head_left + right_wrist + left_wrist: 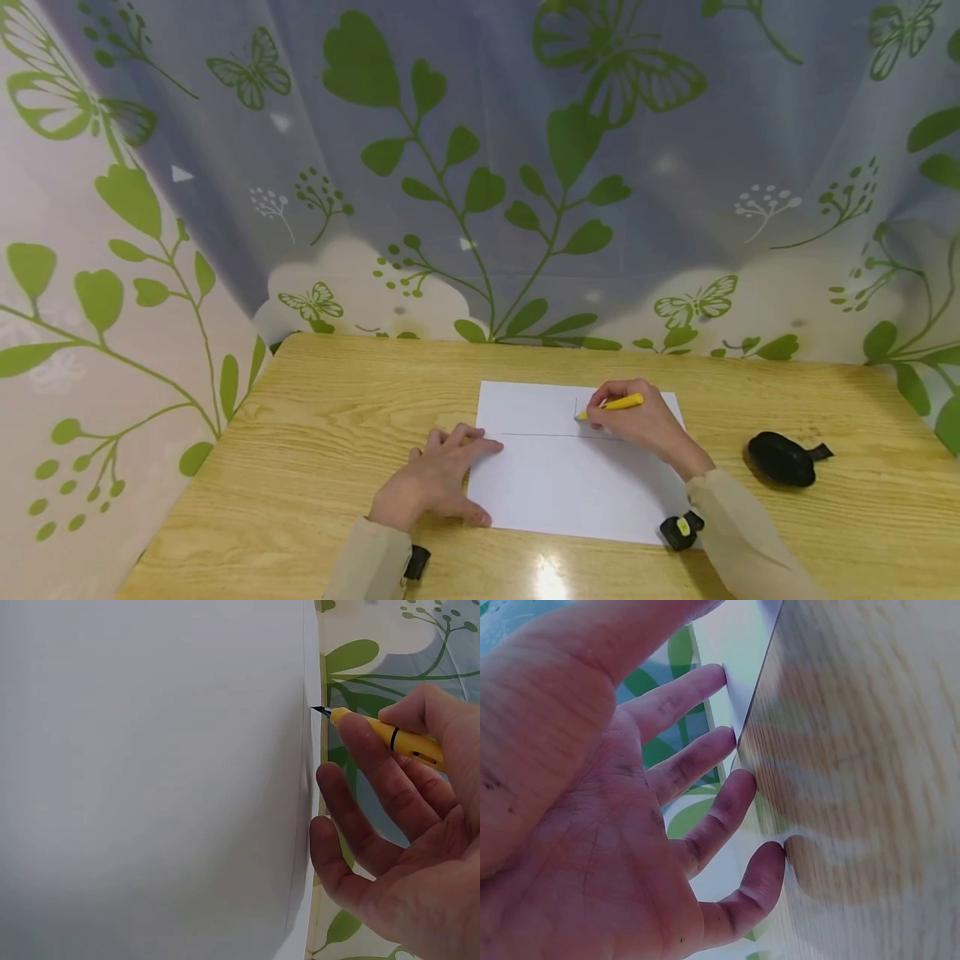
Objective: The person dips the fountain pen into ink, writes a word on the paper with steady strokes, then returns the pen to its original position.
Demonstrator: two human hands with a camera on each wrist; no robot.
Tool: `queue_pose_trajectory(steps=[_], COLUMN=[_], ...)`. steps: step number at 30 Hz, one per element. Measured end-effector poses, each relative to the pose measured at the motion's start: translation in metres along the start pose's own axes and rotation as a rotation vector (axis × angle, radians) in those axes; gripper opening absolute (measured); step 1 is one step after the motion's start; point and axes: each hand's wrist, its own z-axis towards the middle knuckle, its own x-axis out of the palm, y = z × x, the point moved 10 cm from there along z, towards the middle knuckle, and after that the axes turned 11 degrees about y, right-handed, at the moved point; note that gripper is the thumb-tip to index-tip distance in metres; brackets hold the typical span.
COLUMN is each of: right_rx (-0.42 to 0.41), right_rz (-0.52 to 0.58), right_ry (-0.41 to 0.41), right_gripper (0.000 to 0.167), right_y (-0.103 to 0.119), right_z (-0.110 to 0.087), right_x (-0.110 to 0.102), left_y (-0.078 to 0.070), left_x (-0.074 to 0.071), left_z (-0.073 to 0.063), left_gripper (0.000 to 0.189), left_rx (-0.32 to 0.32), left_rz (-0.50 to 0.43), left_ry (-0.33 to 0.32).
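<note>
Right hand [651,427] pinched a pen [624,402], slanting nib-down leftward beyond its fingertips [358,733]; left hand [435,481], fingers spread, touched paper [562,483].

left hand [431,482] splays while right hand [651,425] pinches.

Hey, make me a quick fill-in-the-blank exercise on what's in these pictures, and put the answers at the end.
1. The right hand holds a pen, mostly ____ in colour.
2. In the head view, the left hand rests at the ____ side of the white paper.
3. In that view, the black object lies on the wooden table to the ____ of the paper.
4. The winged insects printed on the curtain are ____.

Missing words: yellow; left; right; butterflies.
</note>
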Motion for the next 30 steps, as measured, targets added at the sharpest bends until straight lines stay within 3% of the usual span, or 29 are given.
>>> queue_pose_trajectory(steps=[30], right_rx=[-0.040], right_rz=[-0.021], right_ry=[0.049], right_gripper=[0.007], right_y=[0.009], right_z=[-0.014], right_x=[0.019], left_y=[-0.001], left_x=[0.000], left_z=[0.001], left_gripper=[0.086], left_rx=[-0.004], left_rz=[0.021], left_ry=[-0.003])
